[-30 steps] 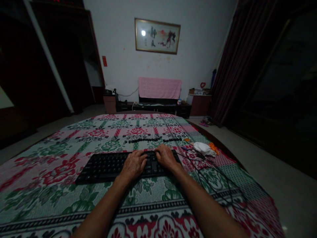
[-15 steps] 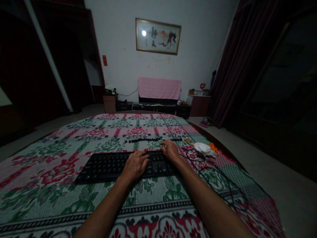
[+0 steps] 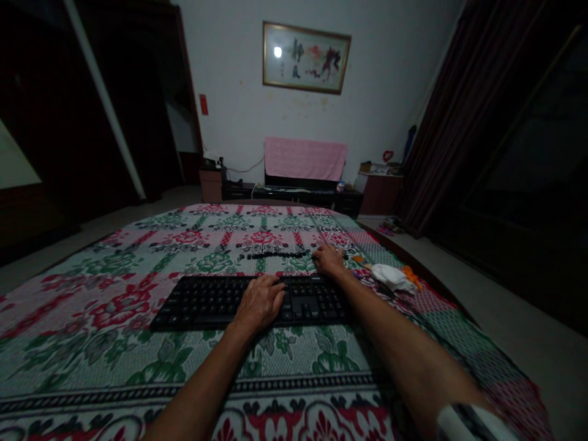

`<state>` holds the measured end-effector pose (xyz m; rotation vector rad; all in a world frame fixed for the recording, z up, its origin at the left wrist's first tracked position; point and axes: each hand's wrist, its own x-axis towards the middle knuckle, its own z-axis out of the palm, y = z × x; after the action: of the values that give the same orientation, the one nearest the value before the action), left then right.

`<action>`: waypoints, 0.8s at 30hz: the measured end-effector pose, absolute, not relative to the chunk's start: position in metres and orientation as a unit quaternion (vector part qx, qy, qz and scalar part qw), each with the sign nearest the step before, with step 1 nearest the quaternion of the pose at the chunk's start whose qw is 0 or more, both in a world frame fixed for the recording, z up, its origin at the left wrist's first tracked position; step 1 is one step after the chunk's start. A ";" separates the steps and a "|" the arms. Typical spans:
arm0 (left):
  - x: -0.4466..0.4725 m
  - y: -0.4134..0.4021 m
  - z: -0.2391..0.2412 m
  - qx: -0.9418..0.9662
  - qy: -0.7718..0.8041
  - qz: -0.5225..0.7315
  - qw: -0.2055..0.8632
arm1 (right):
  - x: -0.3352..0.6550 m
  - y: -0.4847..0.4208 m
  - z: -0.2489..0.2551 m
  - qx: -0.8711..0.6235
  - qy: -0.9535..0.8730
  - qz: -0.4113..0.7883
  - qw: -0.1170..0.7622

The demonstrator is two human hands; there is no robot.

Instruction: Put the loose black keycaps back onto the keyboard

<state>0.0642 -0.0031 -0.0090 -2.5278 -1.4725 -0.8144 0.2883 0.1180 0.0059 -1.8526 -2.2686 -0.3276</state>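
A black keyboard [image 3: 202, 301] lies on a bed covered by a floral red-and-green blanket [image 3: 114, 343]. My left hand [image 3: 260, 302] rests on the keyboard's middle, fingers curled down on the keys. Beyond the keyboard, a row of small black pieces [image 3: 275, 254] lies in a line on the blanket. My right hand [image 3: 329, 259] reaches past the keyboard's far right corner to the right end of that row, with its fingers bent down onto the pieces there. What they pinch is too dark to see.
A crumpled white cloth [image 3: 391, 276] with something orange [image 3: 410, 275] lies at the bed's right edge. Bare floor runs along the right side. At the far wall stand a low cabinet with a pink cloth [image 3: 305, 158] and a framed picture [image 3: 305, 57].
My right hand left the keyboard's right part and moved forward to the row of black pieces. My left hand stayed on the keys. The view shifted slightly.
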 end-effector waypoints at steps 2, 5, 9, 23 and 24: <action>0.064 -0.003 -0.009 -0.829 -0.486 -0.270 0.054 | 0.286 0.119 0.006 -0.625 -0.768 -0.111 0.091; 0.064 -0.003 -0.009 -0.827 -0.489 -0.271 0.056 | 0.283 0.117 0.010 -0.630 -0.762 -0.113 0.097; 0.065 -0.004 -0.008 -0.828 -0.487 -0.272 0.059 | 0.277 0.107 0.021 -0.616 -0.766 -0.075 0.168; 0.065 -0.005 -0.006 -0.831 -0.488 -0.262 0.052 | 0.252 0.044 0.017 -0.452 -0.838 0.142 0.270; 0.065 -0.006 -0.005 -0.832 -0.487 -0.261 0.052 | 0.252 0.044 0.017 -0.451 -0.839 0.144 0.269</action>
<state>0.0650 -0.0056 -0.0053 -2.5299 -1.4825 -0.7939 0.2521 0.0435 0.0174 -1.2164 -2.2607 0.3886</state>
